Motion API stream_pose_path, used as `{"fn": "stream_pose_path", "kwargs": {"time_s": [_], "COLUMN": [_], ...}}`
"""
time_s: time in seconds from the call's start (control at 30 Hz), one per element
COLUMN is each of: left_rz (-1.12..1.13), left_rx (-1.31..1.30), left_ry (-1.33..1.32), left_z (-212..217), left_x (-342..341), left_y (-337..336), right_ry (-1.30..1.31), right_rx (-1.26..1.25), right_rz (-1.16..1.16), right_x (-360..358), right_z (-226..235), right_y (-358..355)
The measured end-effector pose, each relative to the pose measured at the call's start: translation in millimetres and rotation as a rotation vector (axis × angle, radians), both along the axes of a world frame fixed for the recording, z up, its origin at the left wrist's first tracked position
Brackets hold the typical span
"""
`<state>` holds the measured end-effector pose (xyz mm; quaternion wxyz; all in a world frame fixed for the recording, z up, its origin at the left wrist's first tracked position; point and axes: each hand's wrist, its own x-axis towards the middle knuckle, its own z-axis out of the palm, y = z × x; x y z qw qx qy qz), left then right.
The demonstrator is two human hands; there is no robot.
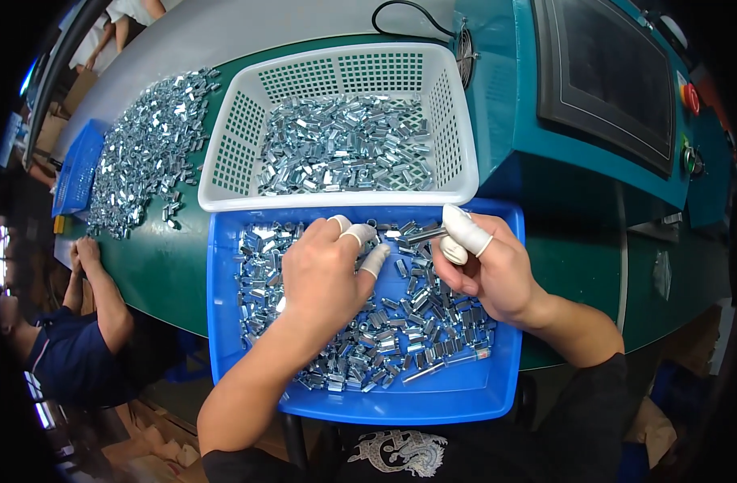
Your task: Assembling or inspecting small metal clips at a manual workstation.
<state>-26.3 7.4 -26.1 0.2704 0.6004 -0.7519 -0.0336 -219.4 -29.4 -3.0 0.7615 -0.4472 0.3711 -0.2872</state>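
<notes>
My left hand (324,266) hangs over the left half of a blue tray (223,322), its fingers curled and the thumb near the index finger. White finger cots cover its fingertips; what they pinch, if anything, is hidden. Below it lies a heap of shiny hexagonal metal spacers (384,342). My right hand (493,270), also in white finger cots, is closed on a slim metal rod (421,236). The rod points left toward my left fingertips. A clear tube-like stick with a red end (449,366) rests on the spacers at the tray's front right.
Behind the tray stands a white perforated basket (215,173) holding many spacers. More spacers (147,149) are heaped on the green table, beside a blue basket (80,169). A teal machine (505,113) with a dark screen stands at right. Another person's hands (82,251) rest at the table's left edge.
</notes>
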Motion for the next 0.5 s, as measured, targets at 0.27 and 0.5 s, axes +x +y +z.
{"fn": "stream_pose_path", "kwargs": {"time_s": [0.27,0.5], "left_rz": [0.032,-0.088], "left_rx": [0.148,0.133], "left_ry": [-0.119,-0.002], "left_z": [-4.1,-1.7], "left_x": [0.1,7.3], "left_y": [-5.5,-0.8], "right_ry": [0.024,0.030], "right_rx": [-0.055,-0.097], "right_rz": [0.022,0.003], "right_x": [1.1,2.8], "right_z": [1.9,4.2], "right_y": [2.3,5.7]}}
